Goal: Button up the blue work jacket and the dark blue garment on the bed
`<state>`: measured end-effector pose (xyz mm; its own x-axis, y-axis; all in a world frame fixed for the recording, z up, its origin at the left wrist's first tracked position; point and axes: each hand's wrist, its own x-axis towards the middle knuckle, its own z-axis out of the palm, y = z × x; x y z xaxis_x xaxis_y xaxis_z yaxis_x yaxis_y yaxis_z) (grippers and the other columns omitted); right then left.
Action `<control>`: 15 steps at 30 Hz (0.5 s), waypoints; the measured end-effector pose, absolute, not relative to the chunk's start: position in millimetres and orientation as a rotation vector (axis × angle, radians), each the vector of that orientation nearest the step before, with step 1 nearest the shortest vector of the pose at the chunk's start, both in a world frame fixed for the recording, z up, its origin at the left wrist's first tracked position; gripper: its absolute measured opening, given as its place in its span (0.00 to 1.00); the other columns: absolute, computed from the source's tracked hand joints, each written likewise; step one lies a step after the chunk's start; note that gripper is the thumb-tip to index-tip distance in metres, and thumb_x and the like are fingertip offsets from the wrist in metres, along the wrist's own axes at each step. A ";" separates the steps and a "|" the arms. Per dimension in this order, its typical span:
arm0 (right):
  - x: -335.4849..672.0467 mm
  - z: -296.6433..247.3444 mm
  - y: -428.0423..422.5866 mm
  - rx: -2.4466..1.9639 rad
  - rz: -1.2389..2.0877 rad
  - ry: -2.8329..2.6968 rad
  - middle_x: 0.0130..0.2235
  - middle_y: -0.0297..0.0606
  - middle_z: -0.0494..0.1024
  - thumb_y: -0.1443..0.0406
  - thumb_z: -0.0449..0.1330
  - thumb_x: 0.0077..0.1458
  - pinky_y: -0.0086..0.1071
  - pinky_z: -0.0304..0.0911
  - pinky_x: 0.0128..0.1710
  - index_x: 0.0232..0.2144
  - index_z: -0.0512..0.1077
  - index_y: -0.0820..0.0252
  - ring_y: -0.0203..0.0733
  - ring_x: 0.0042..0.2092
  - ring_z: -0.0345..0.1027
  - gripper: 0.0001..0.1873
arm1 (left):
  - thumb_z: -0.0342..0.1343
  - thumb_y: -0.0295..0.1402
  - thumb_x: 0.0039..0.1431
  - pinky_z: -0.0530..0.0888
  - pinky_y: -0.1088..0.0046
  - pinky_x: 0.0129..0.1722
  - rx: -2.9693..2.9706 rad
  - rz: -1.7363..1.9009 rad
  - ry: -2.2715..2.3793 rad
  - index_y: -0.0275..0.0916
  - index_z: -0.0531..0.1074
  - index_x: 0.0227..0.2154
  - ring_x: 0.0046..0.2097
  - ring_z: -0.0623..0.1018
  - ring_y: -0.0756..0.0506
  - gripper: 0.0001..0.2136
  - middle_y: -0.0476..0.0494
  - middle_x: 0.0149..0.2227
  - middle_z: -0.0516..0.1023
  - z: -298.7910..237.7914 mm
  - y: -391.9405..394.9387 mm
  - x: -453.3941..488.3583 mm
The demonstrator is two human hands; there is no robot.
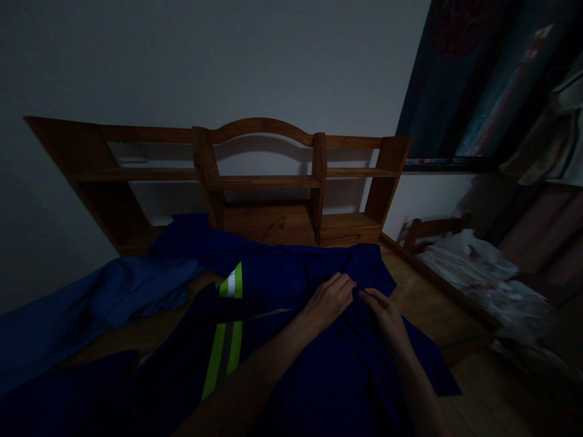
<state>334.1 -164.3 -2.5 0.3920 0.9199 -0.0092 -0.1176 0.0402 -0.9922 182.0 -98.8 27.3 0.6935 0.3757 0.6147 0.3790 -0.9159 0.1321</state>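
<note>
A dark blue work garment [291, 273] with yellow-green and silver reflective bands lies spread over the wooden desk [423, 303]. My left hand [331, 297] is closed on its fabric, right of the bands, with the fingers curled down into the cloth. Close beside it, my right hand [381, 309] pinches the same cloth between thumb and fingers. Folds run from the pinched spot towards me. The fingertips of both hands nearly meet, and whatever small part lies between them is too dark to make out.
Behind the garment stands a wooden shelf unit [262, 182] against the wall. A lighter blue cloth [136, 288] lies at the left. At the right are a chair [437, 227], crumpled white plastic bags [473, 261] and hanging clothes [546, 145] near a window [455, 85].
</note>
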 end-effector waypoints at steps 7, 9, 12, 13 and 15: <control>335.4 -3.3 -165.2 -1.224 0.978 -0.874 0.25 0.31 0.73 0.55 0.65 0.45 0.27 0.53 0.24 0.32 0.75 0.58 0.35 0.25 0.61 0.15 | 0.46 0.26 0.61 0.72 0.70 0.42 -2.884 -0.991 -0.647 0.38 0.68 0.39 0.42 0.71 0.47 0.08 0.46 0.36 0.71 21.4 -95.5 184.1; 335.7 -3.5 -165.3 -1.224 0.987 -0.883 0.25 0.31 0.73 0.55 0.66 0.45 0.27 0.53 0.24 0.31 0.75 0.59 0.35 0.25 0.61 0.15 | 0.46 0.26 0.60 0.72 0.71 0.41 -2.880 -0.974 -0.646 0.38 0.69 0.37 0.40 0.71 0.47 0.08 0.46 0.35 0.71 19.7 -93.8 184.4; 335.6 -2.6 -165.6 -1.205 1.014 -0.862 0.25 0.32 0.74 0.56 0.66 0.44 0.27 0.55 0.25 0.31 0.75 0.60 0.36 0.26 0.63 0.15 | 0.46 0.25 0.59 0.72 0.71 0.41 -2.887 -0.987 -0.655 0.38 0.69 0.36 0.39 0.72 0.47 0.08 0.47 0.33 0.72 19.0 -93.3 184.5; 335.4 -1.9 -165.7 -1.196 1.019 -0.846 0.25 0.33 0.75 0.56 0.67 0.44 0.28 0.56 0.26 0.32 0.76 0.60 0.37 0.27 0.64 0.15 | 0.46 0.25 0.60 0.72 0.71 0.41 -2.893 -1.015 -0.663 0.39 0.69 0.37 0.39 0.72 0.48 0.08 0.48 0.34 0.72 19.3 -94.0 184.6; 335.0 -0.5 -165.7 -1.178 1.020 -0.794 0.26 0.33 0.75 0.56 0.67 0.43 0.29 0.59 0.28 0.33 0.76 0.59 0.39 0.29 0.67 0.16 | 0.46 0.26 0.60 0.72 0.71 0.44 -2.889 -1.115 -0.711 0.39 0.68 0.42 0.43 0.73 0.48 0.10 0.47 0.38 0.73 20.3 -96.7 185.3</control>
<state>335.0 -165.7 -0.5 0.3569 0.9340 -0.0152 -0.2139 0.0659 -0.9746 185.3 -96.7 20.3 0.6539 0.4193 0.6298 0.3941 -0.8993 0.1896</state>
